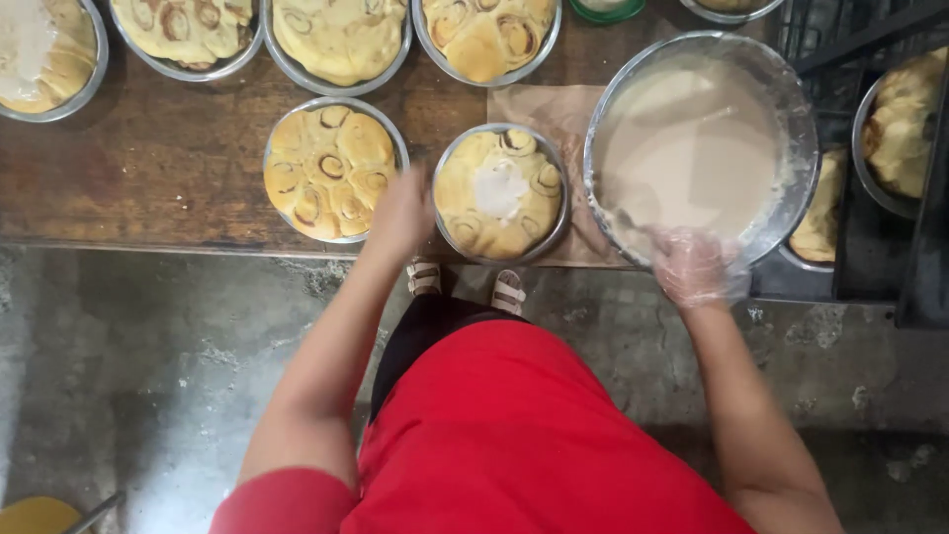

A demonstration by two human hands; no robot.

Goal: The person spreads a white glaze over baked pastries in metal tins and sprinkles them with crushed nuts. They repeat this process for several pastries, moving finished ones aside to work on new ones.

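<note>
the person stands at a dark wooden bench [148, 168] and looks down at it. the landmark here is the big metal bowl [796, 119] full of pale, runny icing, which sits on a sheet of brown paper [554, 119].

the right hand [697, 265] wears a thin clear plastic glove. it rests on the near rim of the big bowl, and its grip is curled over the rim, fingers pressed together on the edge.

just beside the bowl, on the side of the person's left arm, sits a round tin of swirly buns [501, 193] with a white blob of icing in its middle. the left hand [400, 213] is at the far edge of this tin from the bowl, touching or almost touching the rim. it is blurry, so i cannot tell if its grip is spread or closed.

one tin further from the bowl is a plain tin of buns [331, 168] with no icing on top. behind these, along the back of the bench, more tins of buns [341, 40] stand in a row.

on the other side of the bowl is a black rack [890, 247] holding more bun tins.

below the bench is a grey concrete floor [148, 346], and the person's sandals [465, 285] peek out there. the person wears a red top [524, 445].
</note>
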